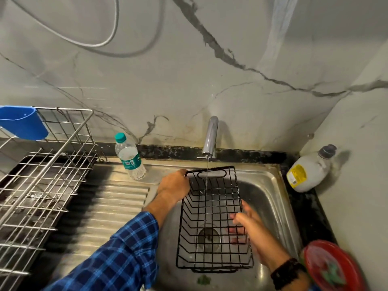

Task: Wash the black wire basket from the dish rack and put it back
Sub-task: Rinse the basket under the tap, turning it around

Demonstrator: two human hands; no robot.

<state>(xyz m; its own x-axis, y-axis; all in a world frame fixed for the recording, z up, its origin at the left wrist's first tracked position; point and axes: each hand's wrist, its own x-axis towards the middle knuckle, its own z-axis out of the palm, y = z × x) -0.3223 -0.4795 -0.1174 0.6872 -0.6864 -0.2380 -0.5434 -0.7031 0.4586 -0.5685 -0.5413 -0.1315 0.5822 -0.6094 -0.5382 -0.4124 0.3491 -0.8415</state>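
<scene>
Left hand [174, 185]: fingers curled over the far-left corner of the black wire basket [212, 215], gripping the rim. Plaid sleeve [126, 248] on that arm.

Right hand [245, 226]: against the basket's right wall, with fingertips showing through the wires. It's motion-blurred, so I can't tell whether it's gripping or just touching. Dark wristband [287, 272] on that wrist.

The basket is open side up over the sink [273, 192] bowl, with its far end tilted up toward the tap [211, 137]. A thin water stream [207, 175] falls just past the handle cutout into the basket. The drain [209, 238] shows through the basket floor. A green scrap [203, 280] lies on the sink bottom just beyond the basket's near end.

Around it:
- Ribbed drainboard [113, 206] to the left of the bowl.
- Plastic water bottle [130, 158] with a teal cap stands at the back of the drainboard, near the left hand.
- Steel dish rack [42, 175] at far left, with a blue holder [23, 122] hung on its top rail.
- White bottle [308, 171] leans in the right corner of the counter.
- Red round dish [331, 267] at the lower right edge, beside the right forearm.
- Cables [113, 28] loop on the marble wall above.
</scene>
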